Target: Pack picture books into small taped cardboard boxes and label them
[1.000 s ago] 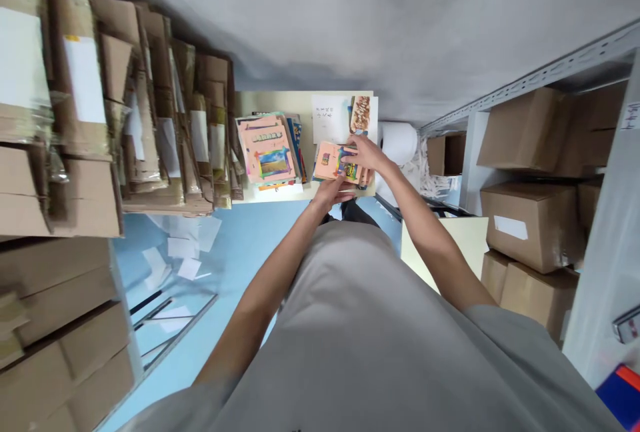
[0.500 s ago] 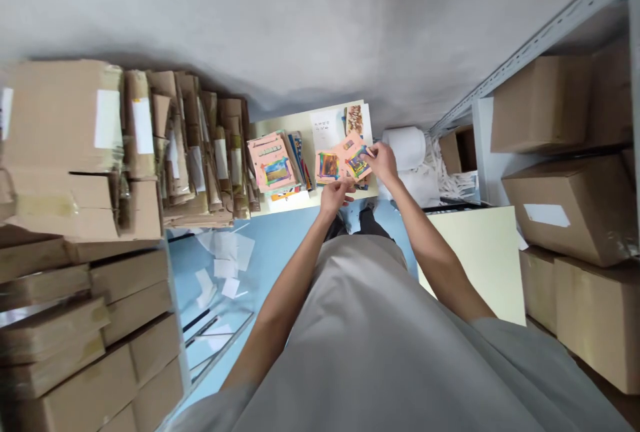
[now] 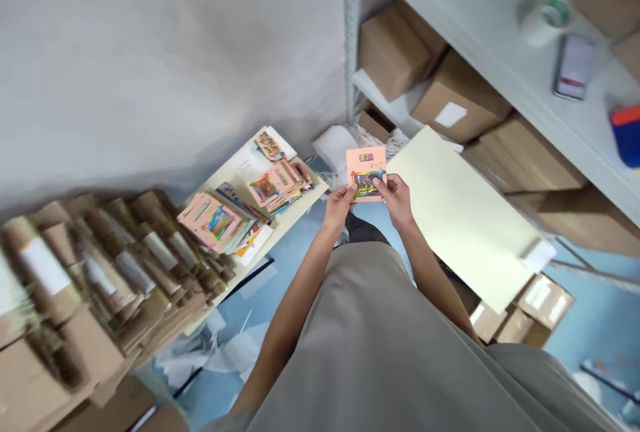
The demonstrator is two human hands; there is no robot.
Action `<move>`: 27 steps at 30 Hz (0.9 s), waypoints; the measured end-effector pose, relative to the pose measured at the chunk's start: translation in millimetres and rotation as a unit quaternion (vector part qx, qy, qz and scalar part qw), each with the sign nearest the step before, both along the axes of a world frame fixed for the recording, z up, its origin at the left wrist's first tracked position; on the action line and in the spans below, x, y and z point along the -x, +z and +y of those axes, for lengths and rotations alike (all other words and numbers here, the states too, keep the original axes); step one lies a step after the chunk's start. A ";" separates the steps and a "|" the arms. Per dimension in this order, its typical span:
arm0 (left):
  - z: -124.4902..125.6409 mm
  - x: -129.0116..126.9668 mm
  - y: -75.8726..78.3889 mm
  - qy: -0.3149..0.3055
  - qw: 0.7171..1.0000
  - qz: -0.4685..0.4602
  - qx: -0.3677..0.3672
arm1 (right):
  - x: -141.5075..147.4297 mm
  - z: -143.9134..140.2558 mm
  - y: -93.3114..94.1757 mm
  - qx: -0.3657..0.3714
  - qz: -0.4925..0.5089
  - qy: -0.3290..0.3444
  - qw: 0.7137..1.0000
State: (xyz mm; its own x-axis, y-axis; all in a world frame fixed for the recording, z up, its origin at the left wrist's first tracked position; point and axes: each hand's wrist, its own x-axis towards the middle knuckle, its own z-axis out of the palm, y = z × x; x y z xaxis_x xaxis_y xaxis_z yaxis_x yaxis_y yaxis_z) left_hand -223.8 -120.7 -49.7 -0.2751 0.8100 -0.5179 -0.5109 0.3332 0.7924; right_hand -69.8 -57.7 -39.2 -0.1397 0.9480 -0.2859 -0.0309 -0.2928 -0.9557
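Both hands hold a thin pink picture book upright in front of my body, its cover showing a colourful framed picture. At the lower left corner of the book, my left hand is closed in a pinch. My right hand grips the right edge, the thumb lying over the cover picture. To the left, a stack of pink books lies on a pale table. Beside it stands a second pile of books, with more coloured spines behind.
Flattened cardboard boxes are packed upright at left. On the right, a pale board juts out below a metal shelf holding cartons, a tape roll and a phone. Paper scraps litter the blue floor.
The pink book has been lifted off the stack and carried right, away from the table. My left hand has joined the right on it. My view has turned to the right.
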 end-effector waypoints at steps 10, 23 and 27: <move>-22.5 -152.7 24.4 -0.152 0.982 -0.109 -0.029 | -161.3 -109.4 54.8 -0.067 -0.079 -0.208 0.973; 15.4 -252.9 59.8 -0.247 0.957 0.045 -0.147 | -251.3 -93.2 49.8 -0.203 -0.304 -0.304 0.880; 37.4 -298.4 56.4 -0.258 0.926 0.167 -0.219 | -270.6 -64.8 59.3 -0.193 -0.269 -0.265 0.905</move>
State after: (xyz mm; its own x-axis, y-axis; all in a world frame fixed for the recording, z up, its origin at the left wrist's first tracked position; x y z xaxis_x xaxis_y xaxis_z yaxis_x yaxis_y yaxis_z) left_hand 74.5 -83.3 6.7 0.1206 0.9906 -0.0647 -0.0745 0.0740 0.9945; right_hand 200.7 -122.5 20.1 0.4256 0.8846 0.1905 0.4319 -0.0136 -0.9018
